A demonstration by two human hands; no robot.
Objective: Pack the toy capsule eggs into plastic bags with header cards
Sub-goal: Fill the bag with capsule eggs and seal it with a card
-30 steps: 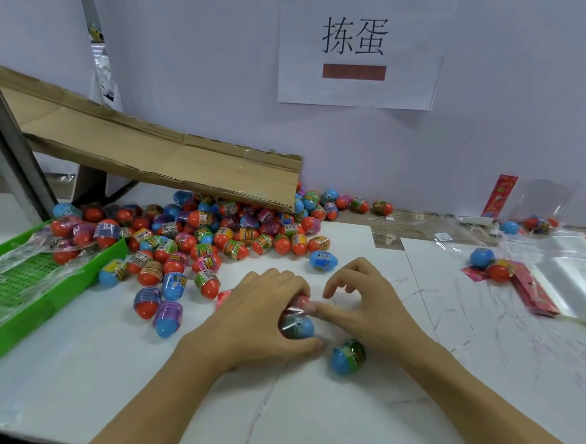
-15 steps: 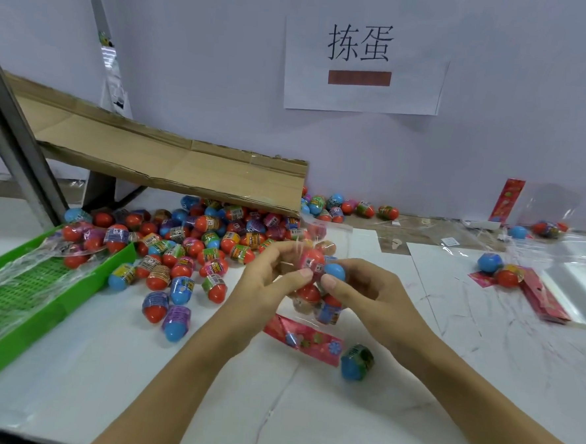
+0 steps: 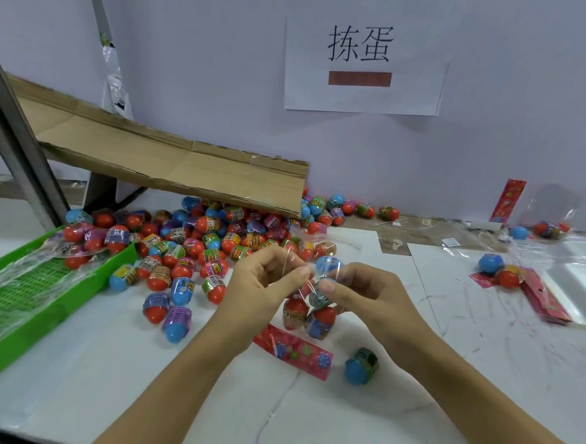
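Egg pile [image 3: 194, 243], centre left: rear portion hidden beneath cardboard ramp [image 3: 171, 166]. Green tray [image 3: 40, 295] cut off at left edge. Egg label print illegible. Bagged eggs [image 3: 550, 229], upper right, blurred.

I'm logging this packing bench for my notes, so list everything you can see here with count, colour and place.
loose capsule eggs: dozens, red, blue, purple, piled under the chute, more along the wall
clear bag: one, holds several eggs, held up at centre
header card: one, red with flowers, at the bag's bottom end
single egg: one, blue, right of the card
cardboard chute: one, brown, sloping from the left
tray: one, green, left edge
wall sign: one, white, black characters
spare bags and cards: stack, clear and red, right, two eggs beside
table: white
left hand: fingers pinch the bag's mouth
right hand: fingers pinch the bag's mouth
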